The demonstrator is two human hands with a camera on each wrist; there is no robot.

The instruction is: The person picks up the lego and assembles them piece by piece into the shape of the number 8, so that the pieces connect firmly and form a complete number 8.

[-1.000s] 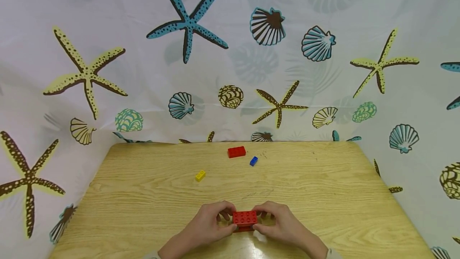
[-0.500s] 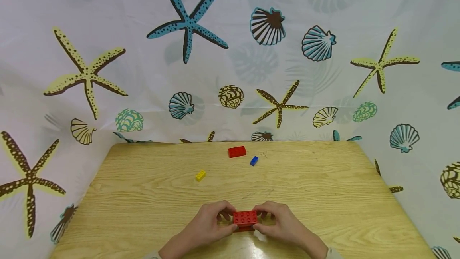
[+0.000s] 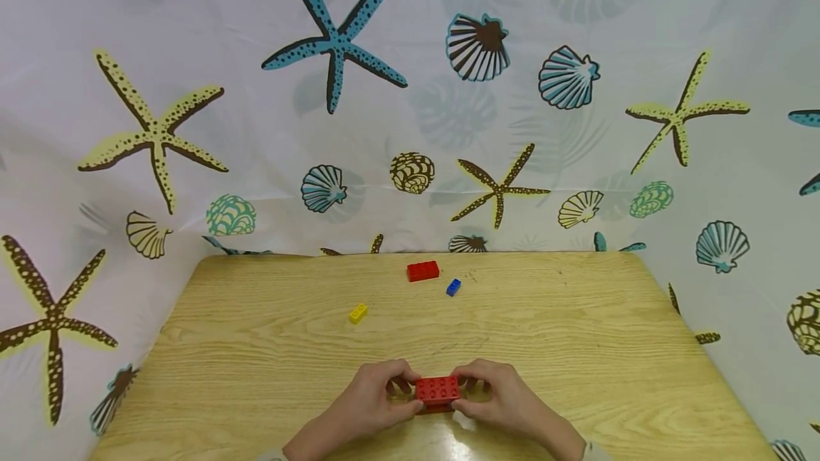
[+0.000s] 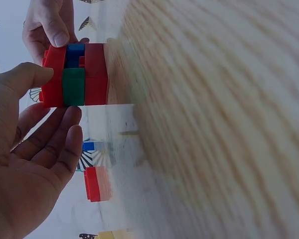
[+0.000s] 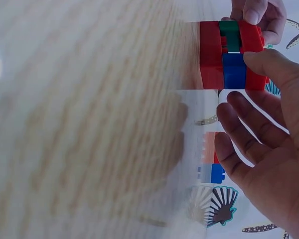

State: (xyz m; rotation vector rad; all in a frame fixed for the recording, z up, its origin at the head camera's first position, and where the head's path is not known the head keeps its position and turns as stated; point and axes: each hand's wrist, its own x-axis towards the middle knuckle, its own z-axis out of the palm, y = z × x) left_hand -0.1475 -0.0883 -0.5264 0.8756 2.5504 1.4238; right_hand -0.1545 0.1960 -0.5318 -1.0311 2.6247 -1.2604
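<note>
Standing right by the tabletop (image 3: 576,333) here, and both hands are on a little stack of toy building bricks at its near edge side, roughly in the middle. Left hand's (image 3: 374,393) grip: thumb and index finger pinching the left end of the top red brick (image 3: 438,390), thumb on the near side. Right hand (image 3: 502,393) has the same pinch on the right end. That top brick shows 8 studs in 2 rows of 4.

Under it there's a green brick (image 4: 74,87) at the left end and a blue brick (image 5: 234,71) at the right, with a gap between those 2, and below them a red base layer (image 4: 95,89) sitting on the wood.

Farther back are 3 loose ones, all apart: a red brick (image 3: 423,272), a small blue brick (image 3: 453,287) just beside it, and a small yellow brick (image 3: 358,314) off to the left. Behind everything hangs a starfish-and-seashell curtain (image 3: 250,126), lol.
</note>
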